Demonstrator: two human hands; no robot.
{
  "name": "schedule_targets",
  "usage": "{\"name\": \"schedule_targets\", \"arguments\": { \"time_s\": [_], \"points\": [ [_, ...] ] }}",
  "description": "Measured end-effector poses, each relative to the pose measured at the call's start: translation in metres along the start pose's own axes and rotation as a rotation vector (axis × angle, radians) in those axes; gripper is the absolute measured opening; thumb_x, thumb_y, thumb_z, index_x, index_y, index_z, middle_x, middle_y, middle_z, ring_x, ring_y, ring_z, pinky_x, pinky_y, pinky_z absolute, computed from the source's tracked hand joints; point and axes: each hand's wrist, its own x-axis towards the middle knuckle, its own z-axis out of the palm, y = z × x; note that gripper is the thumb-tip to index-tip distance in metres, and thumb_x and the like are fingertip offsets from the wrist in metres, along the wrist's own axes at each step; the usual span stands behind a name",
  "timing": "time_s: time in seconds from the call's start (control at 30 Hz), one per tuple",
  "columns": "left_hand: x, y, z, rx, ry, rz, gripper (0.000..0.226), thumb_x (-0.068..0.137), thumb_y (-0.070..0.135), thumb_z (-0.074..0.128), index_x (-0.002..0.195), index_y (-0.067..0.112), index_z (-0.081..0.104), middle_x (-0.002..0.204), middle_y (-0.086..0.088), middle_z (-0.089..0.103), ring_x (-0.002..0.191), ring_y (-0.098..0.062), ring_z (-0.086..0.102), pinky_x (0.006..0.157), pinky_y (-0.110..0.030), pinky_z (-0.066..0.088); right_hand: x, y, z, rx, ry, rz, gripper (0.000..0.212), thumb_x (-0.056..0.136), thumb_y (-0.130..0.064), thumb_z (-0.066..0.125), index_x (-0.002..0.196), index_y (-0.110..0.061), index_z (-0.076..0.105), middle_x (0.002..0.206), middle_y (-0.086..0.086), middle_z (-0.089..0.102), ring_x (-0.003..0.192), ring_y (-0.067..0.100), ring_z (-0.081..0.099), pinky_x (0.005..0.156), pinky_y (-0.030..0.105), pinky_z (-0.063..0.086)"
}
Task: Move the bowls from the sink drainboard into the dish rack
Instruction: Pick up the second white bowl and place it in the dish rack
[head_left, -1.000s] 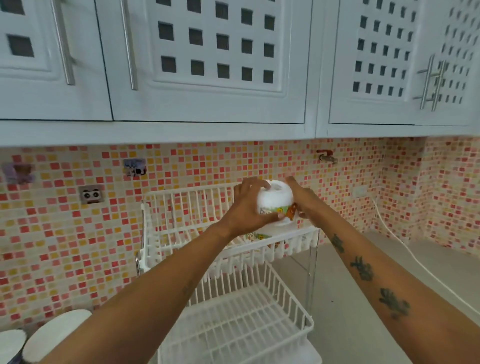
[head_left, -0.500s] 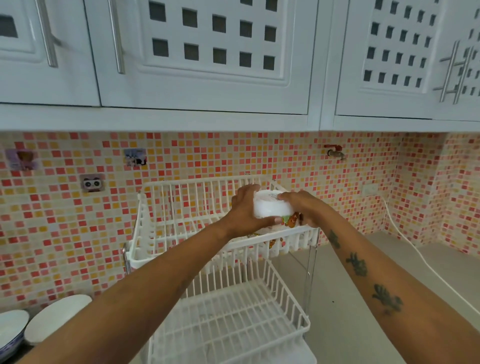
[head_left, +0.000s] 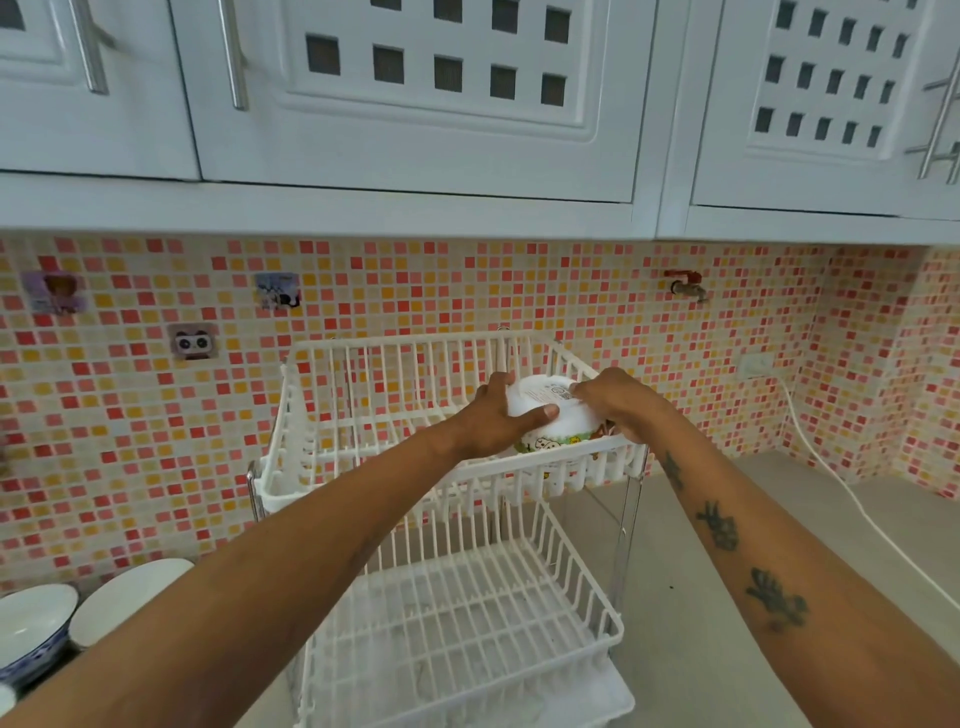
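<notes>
Item: upturned bowl (head_left: 551, 415), sitting in the dish rack (head_left: 363, 467), upper tier, right end.
We are clasping it with both grips: left hand (head_left: 493, 421) and right hand (head_left: 618, 402) closing around its sides. Two more bowls (head_left: 124, 597) are waiting lower left.

Above you hang white cabinets (head_left: 415, 93) with square cut-outs and metal bar handles (head_left: 234, 52). Behind runs a mosaic tile backsplash (head_left: 467, 296) in pink, orange and cream. You see three stickers on it, one a panda sticker (head_left: 193, 343). A red-handled tap (head_left: 685, 285) juts from the wall. A white cord (head_left: 852, 499) trails from a wall outlet (head_left: 756, 365) across the grey countertop (head_left: 701, 597).
</notes>
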Motion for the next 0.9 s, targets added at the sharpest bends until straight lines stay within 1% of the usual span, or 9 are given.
{"name": "schedule_targets", "arguments": {
  "time_s": [0.3, 0.4, 0.47, 0.53, 0.63, 0.73, 0.77, 0.83, 0.9],
  "points": [
    [0.003, -0.002, 0.002, -0.012, 0.0, 0.005, 0.09, 0.085, 0.059, 0.057, 0.151, 0.015, 0.013, 0.153, -0.01, 0.028, 0.136, -0.028, 0.037, 0.113, -0.047, 0.036, -0.001, 0.0, 0.002, -0.09, 0.037, -0.021, 0.05, 0.095, -0.027, 0.048, 0.134, 0.004, 0.045, 0.104, 0.013, 0.053, 0.088, 0.028, 0.053, 0.072, 0.033, 0.041],
    [0.002, 0.0, 0.002, -0.013, 0.0, -0.007, 0.089, 0.086, 0.058, 0.056, 0.151, 0.016, 0.013, 0.153, -0.01, 0.028, 0.136, -0.028, 0.038, 0.113, -0.047, 0.035, -0.004, 0.002, 0.004, -0.102, 0.096, -0.038, 0.049, 0.093, -0.03, 0.05, 0.129, 0.003, 0.049, 0.105, 0.012, 0.056, 0.087, 0.028, 0.055, 0.064, 0.031, 0.042],
    [-0.001, 0.002, 0.0, -0.011, -0.005, -0.022, 0.087, 0.088, 0.058, 0.054, 0.151, 0.015, 0.012, 0.154, -0.011, 0.026, 0.136, -0.029, 0.037, 0.114, -0.047, 0.034, -0.006, 0.003, 0.008, -0.107, 0.176, -0.087, 0.046, 0.093, -0.03, 0.051, 0.125, 0.003, 0.053, 0.113, 0.015, 0.061, 0.091, 0.03, 0.059, 0.061, 0.029, 0.042],
    [-0.009, 0.007, -0.003, 0.0, 0.016, -0.035, 0.087, 0.09, 0.059, 0.048, 0.153, 0.014, 0.008, 0.158, -0.012, 0.018, 0.141, -0.03, 0.031, 0.116, -0.046, 0.029, -0.012, 0.004, 0.011, -0.09, 0.272, -0.164, 0.041, 0.095, -0.028, 0.05, 0.121, 0.002, 0.056, 0.118, 0.017, 0.062, 0.1, 0.033, 0.06, 0.069, 0.029, 0.042],
    [-0.024, 0.016, -0.016, 0.002, 0.087, -0.031, 0.085, 0.094, 0.06, 0.039, 0.155, 0.013, 0.003, 0.164, -0.01, 0.004, 0.148, -0.03, 0.019, 0.117, -0.043, 0.022, -0.024, 0.004, 0.011, -0.063, 0.381, -0.293, 0.036, 0.095, -0.025, 0.048, 0.117, 0.001, 0.06, 0.12, 0.021, 0.061, 0.101, 0.033, 0.057, 0.074, 0.03, 0.04],
    [-0.044, 0.019, -0.042, 0.008, 0.119, 0.014, 0.081, 0.095, 0.059, 0.035, 0.155, 0.014, 0.004, 0.164, -0.009, 0.002, 0.149, -0.03, 0.017, 0.118, -0.043, 0.021, -0.036, -0.008, 0.013, 0.015, 0.416, -0.397, 0.043, 0.096, -0.028, 0.048, 0.131, -0.005, 0.054, 0.138, 0.017, 0.05, 0.124, 0.032, 0.049, 0.1, 0.037, 0.038],
    [-0.053, 0.016, -0.052, 0.037, 0.124, 0.035, 0.078, 0.096, 0.058, 0.035, 0.155, 0.015, 0.006, 0.164, -0.008, 0.004, 0.149, -0.03, 0.02, 0.118, -0.042, 0.022, -0.041, -0.017, 0.016, 0.041, 0.416, -0.435, 0.043, 0.096, -0.029, 0.047, 0.132, -0.007, 0.054, 0.14, 0.016, 0.049, 0.126, 0.031, 0.048, 0.102, 0.037, 0.037],
    [-0.072, 0.009, -0.072, 0.087, 0.137, 0.072, 0.073, 0.097, 0.056, 0.035, 0.154, 0.019, 0.01, 0.164, -0.008, 0.008, 0.147, -0.03, 0.025, 0.117, -0.041, 0.025, -0.054, -0.041, 0.026, 0.098, 0.397, -0.501, 0.04, 0.095, -0.029, 0.046, 0.129, -0.008, 0.056, 0.138, 0.013, 0.051, 0.124, 0.029, 0.05, 0.099, 0.035, 0.037],
    [-0.093, 0.001, -0.094, 0.069, 0.179, 0.086, 0.069, 0.098, 0.054, 0.035, 0.153, 0.02, 0.013, 0.162, -0.008, 0.016, 0.144, -0.029, 0.031, 0.112, -0.037, 0.031, -0.066, -0.071, 0.043, 0.17, 0.346, -0.553, 0.039, 0.095, -0.028, 0.045, 0.127, -0.009, 0.057, 0.136, 0.01, 0.055, 0.123, 0.026, 0.052, 0.096, 0.032, 0.037]
  ]
}}
